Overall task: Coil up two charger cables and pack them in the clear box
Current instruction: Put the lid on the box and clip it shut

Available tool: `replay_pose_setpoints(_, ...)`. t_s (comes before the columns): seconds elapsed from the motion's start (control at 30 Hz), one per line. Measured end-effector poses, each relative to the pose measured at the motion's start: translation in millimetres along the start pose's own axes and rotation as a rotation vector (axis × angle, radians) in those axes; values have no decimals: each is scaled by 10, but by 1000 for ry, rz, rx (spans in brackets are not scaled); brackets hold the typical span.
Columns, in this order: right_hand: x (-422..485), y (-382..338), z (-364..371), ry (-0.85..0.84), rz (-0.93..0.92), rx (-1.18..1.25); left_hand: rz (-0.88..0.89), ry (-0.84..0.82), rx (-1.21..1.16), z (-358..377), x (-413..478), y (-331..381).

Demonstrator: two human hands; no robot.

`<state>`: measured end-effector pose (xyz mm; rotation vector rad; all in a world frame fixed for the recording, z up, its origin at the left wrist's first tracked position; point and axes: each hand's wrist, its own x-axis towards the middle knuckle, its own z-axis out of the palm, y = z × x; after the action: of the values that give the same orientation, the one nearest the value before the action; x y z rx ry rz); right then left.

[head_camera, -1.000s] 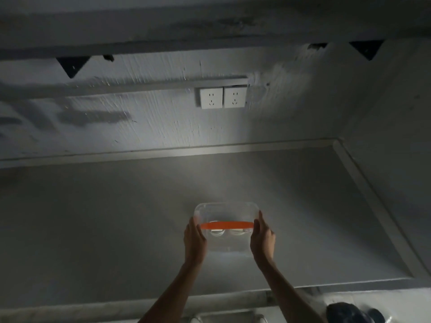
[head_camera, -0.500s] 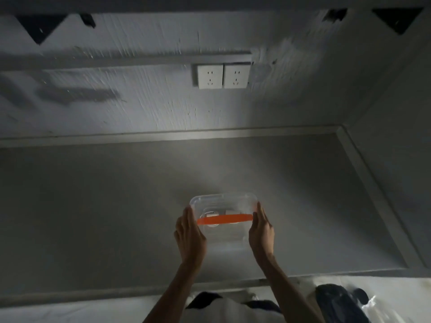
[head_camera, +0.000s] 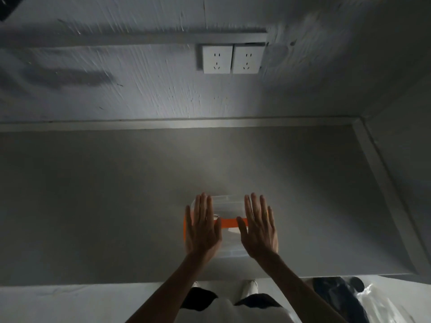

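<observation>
The clear box (head_camera: 227,205) with an orange handle (head_camera: 229,222) stands on the grey counter (head_camera: 105,206), near its front edge. My left hand (head_camera: 202,226) lies flat on the left part of the lid, fingers straight and slightly spread. On the right part of the lid rests my right hand (head_camera: 257,226), flat in the same way. Neither hand grips anything. White shapes show faintly through the lid between my hands; the cables cannot be made out clearly.
Two white wall sockets (head_camera: 233,59) sit on the rough back wall above the counter. A side wall closes the counter on the right (head_camera: 396,183). Dark objects and clear plastic (head_camera: 349,297) lie on the floor at the lower right.
My hands have moved from the box's two sides up onto its lid and now lie flat on it. The camera has tilted down and closer.
</observation>
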<state>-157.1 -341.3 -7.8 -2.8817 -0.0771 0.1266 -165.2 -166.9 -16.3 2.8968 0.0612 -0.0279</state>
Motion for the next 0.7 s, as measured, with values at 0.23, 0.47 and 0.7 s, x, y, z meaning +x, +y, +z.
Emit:
replay_pose_setpoints(0.23,79,-10,-18,12,-1,25,7,-51,1,-58,87,17)
replay_pose_setpoints(0.47,79,139,-147,-72,-55,406,49,2,-399,-122,88,-163)
replay_pose_setpoints(0.7,-180,276,-221,-170,446,974,-401,-168,-1073,-195,-161,-360)
